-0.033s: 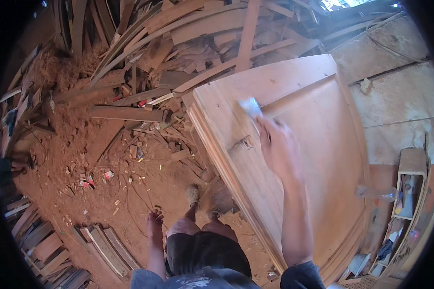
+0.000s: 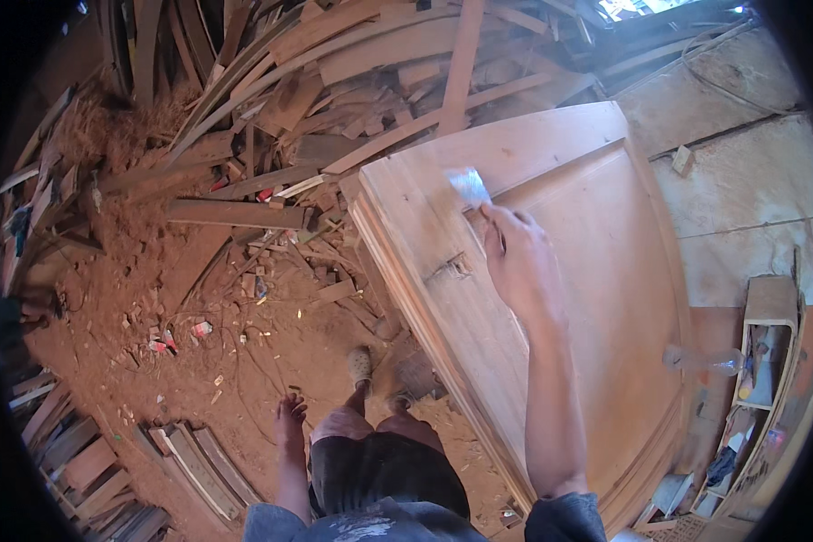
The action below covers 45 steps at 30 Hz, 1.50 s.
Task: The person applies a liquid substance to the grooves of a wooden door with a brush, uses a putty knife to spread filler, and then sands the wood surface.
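A flat tool with a wide, shiny silvery end (image 2: 470,185) is gripped in my right hand (image 2: 519,257). Blur and glare hide whether that end is a blade or bristles. It meets or hovers just over the upper left of a pale wooden door panel (image 2: 605,298), which has a raised frame and a recessed middle. Below the tool, the frame shows a rough, dark-edged notch (image 2: 456,266). My left hand (image 2: 291,415) hangs at my side above the ground, fingers loosely apart, with nothing visible in it.
Scrap boards (image 2: 379,63) pile up beyond the panel. A clear plastic bottle (image 2: 705,361) lies at its right edge, beside a long wooden box (image 2: 772,316) of odds and ends. Cut strips (image 2: 203,470) and stacked offcuts (image 2: 86,461) lie on the sawdusty ground at lower left.
My right hand has shifted slightly, and the tool's silvery end now shows broader and a little higher. My left hand has stayed in place.
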Available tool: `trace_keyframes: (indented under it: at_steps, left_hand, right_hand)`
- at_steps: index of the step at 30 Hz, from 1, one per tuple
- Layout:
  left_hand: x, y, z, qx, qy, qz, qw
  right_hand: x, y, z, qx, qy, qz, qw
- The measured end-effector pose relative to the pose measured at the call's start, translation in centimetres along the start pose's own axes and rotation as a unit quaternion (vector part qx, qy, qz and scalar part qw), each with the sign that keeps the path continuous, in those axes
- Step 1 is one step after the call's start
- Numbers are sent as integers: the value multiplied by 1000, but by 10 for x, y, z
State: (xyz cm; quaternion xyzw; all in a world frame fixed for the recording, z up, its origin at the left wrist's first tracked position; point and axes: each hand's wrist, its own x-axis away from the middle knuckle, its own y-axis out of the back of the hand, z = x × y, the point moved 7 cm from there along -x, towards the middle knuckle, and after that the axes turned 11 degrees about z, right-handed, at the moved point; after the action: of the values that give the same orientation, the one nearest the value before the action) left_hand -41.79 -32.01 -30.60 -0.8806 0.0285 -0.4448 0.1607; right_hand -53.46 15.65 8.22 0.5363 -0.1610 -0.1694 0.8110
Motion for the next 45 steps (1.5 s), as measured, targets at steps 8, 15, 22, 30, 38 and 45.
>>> trace_keyframes:
  at_steps: [8, 15, 22, 30, 38, 45]
  left_hand:
    - [5, 99, 78, -203, 52, -48, 977]
    - [-3, 121, 61, -174, 1, -96, 980]
    - [23, 44, -5, -176, -77, -38, 981]
    - [11, 107, 94, -236, 57, -43, 969]
    - [-21, 71, 83, -268, 45, -3, 962]
    - [-26, -20, 48, -304, 11, 55, 951]
  right_hand:
    - [130, -12, 20, 5, -83, 121, 989]
    - [69, -39, 41, 41, -37, 40, 998]
    - [30, 11, 14, -42, -16, -66, 997]
    - [204, -19, -64, 17, -149, -131, 980]
    - [253, -31, -86, 24, -219, -190, 957]
    - [246, -23, -87, 80, -211, -166, 960]
